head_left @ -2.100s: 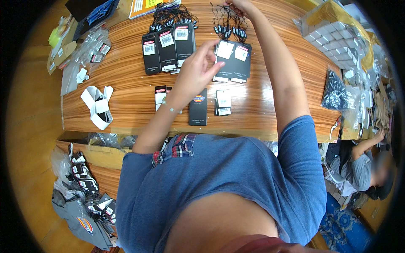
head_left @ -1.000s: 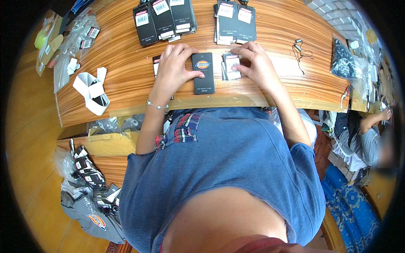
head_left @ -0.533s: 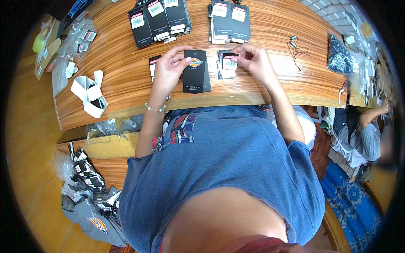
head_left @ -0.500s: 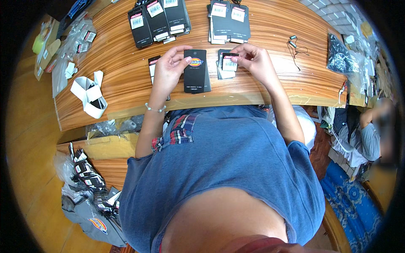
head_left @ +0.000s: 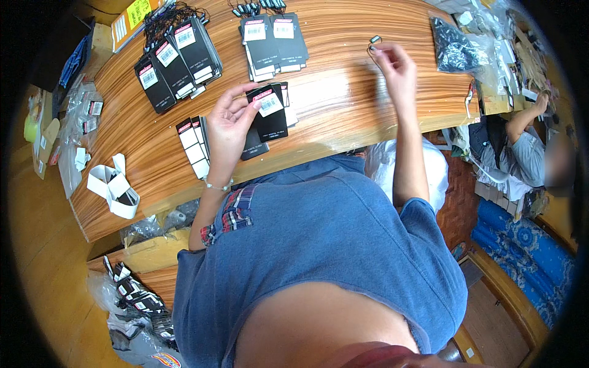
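My left hand [head_left: 230,122] pinches a black hang tag [head_left: 271,122] between thumb and fingers near the table's front edge. A red-topped barcode sticker sits on its upper part. Below it another dark tag [head_left: 254,147] lies partly covered, and small label cards [head_left: 291,115] show behind its right side. Farther right, my right hand [head_left: 399,70] has its thumb and forefinger closed on a thin black hang-tag string [head_left: 374,40] with a small fastener. Cards with white panels [head_left: 195,150] lie left of my left wrist.
Strung tag stacks [head_left: 178,61] stand at the far left, with another tag stack [head_left: 274,46] at the far middle. A bag of black strings [head_left: 454,46] lies at the right. A white ribbon coil [head_left: 115,187] rests at the left. Another person's arm [head_left: 524,122] shows at far right.
The tag in my left hand now shows its barcode sticker side. My right hand has left the small label cards and moved right to the string. The view has shifted.
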{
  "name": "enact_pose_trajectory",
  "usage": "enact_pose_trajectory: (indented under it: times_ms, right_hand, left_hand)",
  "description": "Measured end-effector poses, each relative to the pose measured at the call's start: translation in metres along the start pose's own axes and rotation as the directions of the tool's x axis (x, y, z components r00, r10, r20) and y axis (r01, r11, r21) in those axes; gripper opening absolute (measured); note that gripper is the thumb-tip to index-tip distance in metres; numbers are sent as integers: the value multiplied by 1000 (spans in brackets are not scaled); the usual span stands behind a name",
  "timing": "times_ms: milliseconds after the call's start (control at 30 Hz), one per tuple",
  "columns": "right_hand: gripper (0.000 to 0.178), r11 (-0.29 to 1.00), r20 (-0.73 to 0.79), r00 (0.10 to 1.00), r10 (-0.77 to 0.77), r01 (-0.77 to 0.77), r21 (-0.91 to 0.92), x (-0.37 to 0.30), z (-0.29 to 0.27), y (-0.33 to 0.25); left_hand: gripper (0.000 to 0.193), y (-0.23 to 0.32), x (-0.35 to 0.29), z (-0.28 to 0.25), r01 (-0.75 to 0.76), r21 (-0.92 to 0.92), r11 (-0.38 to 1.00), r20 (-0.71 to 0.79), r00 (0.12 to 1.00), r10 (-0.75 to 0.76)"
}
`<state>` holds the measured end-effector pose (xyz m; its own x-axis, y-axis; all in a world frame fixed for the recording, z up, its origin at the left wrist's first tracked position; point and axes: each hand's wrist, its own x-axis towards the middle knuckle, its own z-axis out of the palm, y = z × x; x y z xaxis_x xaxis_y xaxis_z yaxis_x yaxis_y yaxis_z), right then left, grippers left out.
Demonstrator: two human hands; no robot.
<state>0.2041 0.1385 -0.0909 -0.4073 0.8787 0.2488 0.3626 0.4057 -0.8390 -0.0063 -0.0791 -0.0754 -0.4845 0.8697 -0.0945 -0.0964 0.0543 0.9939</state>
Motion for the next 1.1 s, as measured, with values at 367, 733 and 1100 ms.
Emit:
enact_pose_trajectory:
  times_ms: [367, 733, 1100]
  right_hand:
    - [15, 973, 22, 999, -42, 46, -225, 33, -28, 41]
    - [15, 458, 120, 989, 84, -145, 877, -18, 6, -53]
    - [11, 401, 50, 989, 137, -102, 910, -3, 3, -58]
  left_hand:
    - [24, 2, 9, 14, 33, -90, 995, 152, 988, -19]
    - [16, 24, 38, 77, -56, -153, 987, 547, 827, 132]
    - [19, 13, 30, 75, 88, 12, 996, 621, 780, -77]
